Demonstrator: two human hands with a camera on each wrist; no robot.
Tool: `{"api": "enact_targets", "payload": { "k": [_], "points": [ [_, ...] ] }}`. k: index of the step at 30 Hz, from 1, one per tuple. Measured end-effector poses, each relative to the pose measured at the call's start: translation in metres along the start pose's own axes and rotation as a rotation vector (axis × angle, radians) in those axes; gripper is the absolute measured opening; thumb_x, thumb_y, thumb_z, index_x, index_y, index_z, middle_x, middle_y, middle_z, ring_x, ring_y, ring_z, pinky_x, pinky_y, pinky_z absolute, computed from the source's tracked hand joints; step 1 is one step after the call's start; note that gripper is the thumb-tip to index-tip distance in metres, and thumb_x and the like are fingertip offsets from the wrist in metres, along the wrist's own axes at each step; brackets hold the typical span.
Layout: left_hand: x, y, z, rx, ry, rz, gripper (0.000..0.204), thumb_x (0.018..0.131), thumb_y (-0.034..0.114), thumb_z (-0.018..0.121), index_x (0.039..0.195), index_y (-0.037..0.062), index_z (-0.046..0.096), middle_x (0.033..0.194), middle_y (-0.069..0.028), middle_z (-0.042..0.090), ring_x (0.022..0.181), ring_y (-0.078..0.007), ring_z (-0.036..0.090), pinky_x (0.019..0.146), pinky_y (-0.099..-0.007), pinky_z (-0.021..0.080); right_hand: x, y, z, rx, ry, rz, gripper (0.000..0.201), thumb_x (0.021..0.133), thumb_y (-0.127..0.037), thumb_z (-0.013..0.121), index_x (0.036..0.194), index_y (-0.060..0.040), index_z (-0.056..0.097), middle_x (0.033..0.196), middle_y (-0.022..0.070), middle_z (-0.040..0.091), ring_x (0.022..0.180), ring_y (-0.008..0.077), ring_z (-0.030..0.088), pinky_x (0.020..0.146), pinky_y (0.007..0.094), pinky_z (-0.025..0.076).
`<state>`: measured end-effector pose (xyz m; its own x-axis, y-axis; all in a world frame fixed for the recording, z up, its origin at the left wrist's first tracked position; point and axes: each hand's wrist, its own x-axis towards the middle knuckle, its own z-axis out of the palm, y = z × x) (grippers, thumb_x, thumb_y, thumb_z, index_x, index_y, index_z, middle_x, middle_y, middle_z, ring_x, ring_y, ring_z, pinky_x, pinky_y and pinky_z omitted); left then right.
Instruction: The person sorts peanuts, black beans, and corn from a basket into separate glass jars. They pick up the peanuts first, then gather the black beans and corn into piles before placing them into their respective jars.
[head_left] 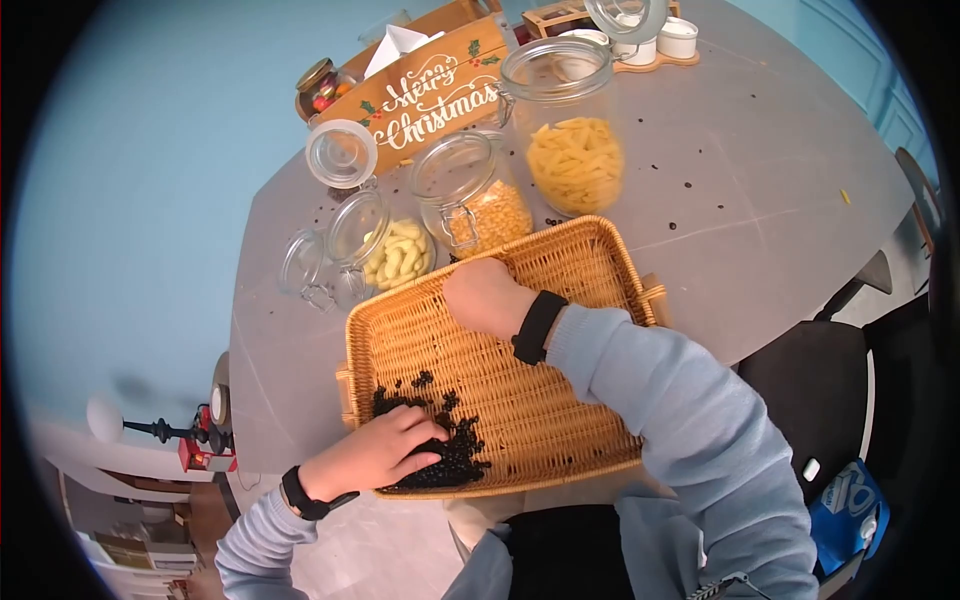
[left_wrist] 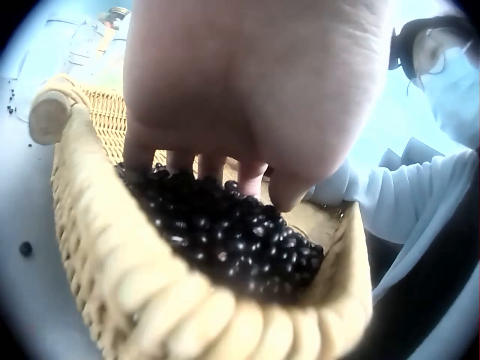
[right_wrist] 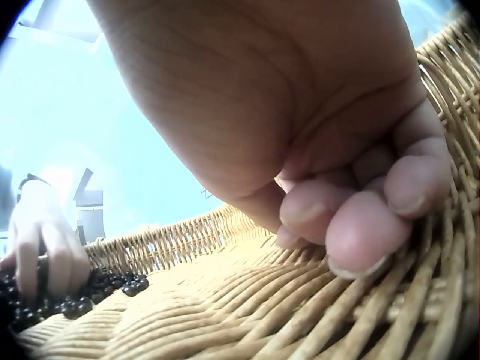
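A rectangular wicker basket (head_left: 530, 410) lies on the table in front of the person. Shiny black beans (head_left: 458, 462) are heaped in its near left corner. Over that heap is the left hand (head_left: 370, 452), its spread fingers reaching down into the beans (left_wrist: 225, 232) in the left wrist view. At the basket's far side, the right hand (head_left: 487, 297) is bent down against the wicker wall. Its fingers (right_wrist: 360, 232) are curled in toward the palm in the right wrist view, and nothing shows between them.
Behind the basket stand open glass jars of pale yellow beans or pasta (head_left: 398, 256), corn kernels (head_left: 490, 215) and penne (head_left: 575, 165). A wooden Christmas box (head_left: 430, 100) is at the back. Stray black beans (head_left: 673, 226) dot the table; a black chair (head_left: 815, 400) stands at right.
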<state>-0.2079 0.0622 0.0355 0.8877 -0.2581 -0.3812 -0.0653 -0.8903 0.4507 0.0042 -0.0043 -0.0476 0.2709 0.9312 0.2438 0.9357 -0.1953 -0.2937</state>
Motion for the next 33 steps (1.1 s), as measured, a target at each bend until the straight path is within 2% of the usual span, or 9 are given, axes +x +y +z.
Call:
{"api": "enact_targets", "payload": {
  "k": [5, 8, 11, 13, 18, 24, 31, 33],
  "points": [
    [-0.014, -0.001, 0.016, 0.07, 0.014, 0.029, 0.026, 0.082, 0.025, 0.058, 0.099, 0.0053, 0.053, 0.09, -0.01, 0.049, 0.087, -0.0279, 0.049, 0.076, -0.035, 0.043, 0.0, 0.001, 0.0, -0.014, -0.009, -0.024, 0.012, 0.067, -0.013, 0.058, 0.063, -0.0047, 0.065, 0.061, 0.0113, 0.061, 0.057, 0.0269, 0.06, 0.048, 0.0378, 0.046],
    [-0.016, -0.004, 0.024, 0.167, 0.057, 0.042, 0.024, 0.081, 0.026, 0.058, 0.093, 0.0056, 0.052, 0.085, -0.0089, 0.048, 0.084, -0.0259, 0.05, 0.071, -0.0337, 0.045, 0.0, 0.003, 0.002, -0.028, -0.029, -0.032, 0.012, 0.067, -0.013, 0.058, 0.062, -0.0047, 0.064, 0.06, 0.0109, 0.06, 0.056, 0.027, 0.06, 0.047, 0.0377, 0.046],
    [-0.016, -0.004, 0.027, 0.226, 0.08, 0.031, 0.024, 0.081, 0.027, 0.058, 0.089, 0.0056, 0.051, 0.083, -0.008, 0.048, 0.08, -0.025, 0.051, 0.065, -0.0335, 0.046, 0.0, 0.004, 0.004, -0.025, 0.04, -0.071, 0.013, 0.067, -0.014, 0.058, 0.06, -0.0048, 0.063, 0.058, 0.0108, 0.059, 0.055, 0.0274, 0.059, 0.046, 0.0382, 0.046],
    [-0.016, -0.005, 0.029, 0.244, 0.095, 0.029, 0.024, 0.081, 0.028, 0.058, 0.087, 0.0055, 0.051, 0.081, -0.0077, 0.048, 0.077, -0.0248, 0.052, 0.063, -0.0337, 0.047, 0.0, 0.002, 0.0, -0.038, -0.047, -0.021, 0.011, 0.069, -0.013, 0.058, 0.069, -0.0078, 0.067, 0.066, 0.0089, 0.063, 0.064, 0.0256, 0.063, 0.053, 0.0374, 0.048],
    [-0.016, -0.005, 0.032, 0.281, 0.138, 0.037, 0.023, 0.082, 0.028, 0.058, 0.079, 0.0066, 0.049, 0.068, -0.0076, 0.048, 0.063, -0.0247, 0.055, 0.053, -0.0353, 0.046, 0.002, 0.003, 0.002, -0.035, -0.054, -0.018, 0.011, 0.069, -0.013, 0.058, 0.068, -0.0076, 0.067, 0.066, 0.0088, 0.063, 0.064, 0.0256, 0.063, 0.053, 0.0373, 0.048],
    [-0.013, -0.001, 0.033, 0.403, 0.163, 0.016, 0.026, 0.082, 0.027, 0.057, 0.074, 0.0059, 0.045, 0.064, -0.0066, 0.05, 0.058, -0.0237, 0.057, 0.05, -0.0341, 0.047, 0.0, 0.002, -0.002, -0.025, -0.056, -0.015, 0.011, 0.069, -0.013, 0.058, 0.067, -0.0075, 0.067, 0.067, 0.009, 0.063, 0.064, 0.0259, 0.063, 0.054, 0.0372, 0.048],
    [-0.006, 0.018, -0.002, 0.219, 0.286, -0.089, 0.021, 0.082, 0.023, 0.058, 0.078, 0.0047, 0.05, 0.066, -0.0108, 0.051, 0.06, -0.0289, 0.056, 0.052, -0.0374, 0.045, 0.001, 0.002, 0.0, -0.018, -0.042, -0.006, 0.011, 0.069, -0.014, 0.057, 0.068, -0.0078, 0.067, 0.067, 0.0092, 0.064, 0.065, 0.0264, 0.063, 0.055, 0.037, 0.049],
    [-0.004, 0.023, -0.015, 0.081, 0.351, -0.176, 0.017, 0.083, 0.019, 0.058, 0.08, 0.0026, 0.053, 0.071, -0.0129, 0.054, 0.066, -0.032, 0.055, 0.058, -0.0382, 0.044, 0.001, 0.001, 0.0, -0.029, -0.054, -0.002, 0.011, 0.069, -0.014, 0.057, 0.069, -0.0078, 0.067, 0.068, 0.0092, 0.064, 0.065, 0.0264, 0.063, 0.055, 0.037, 0.049]
  ]
}}
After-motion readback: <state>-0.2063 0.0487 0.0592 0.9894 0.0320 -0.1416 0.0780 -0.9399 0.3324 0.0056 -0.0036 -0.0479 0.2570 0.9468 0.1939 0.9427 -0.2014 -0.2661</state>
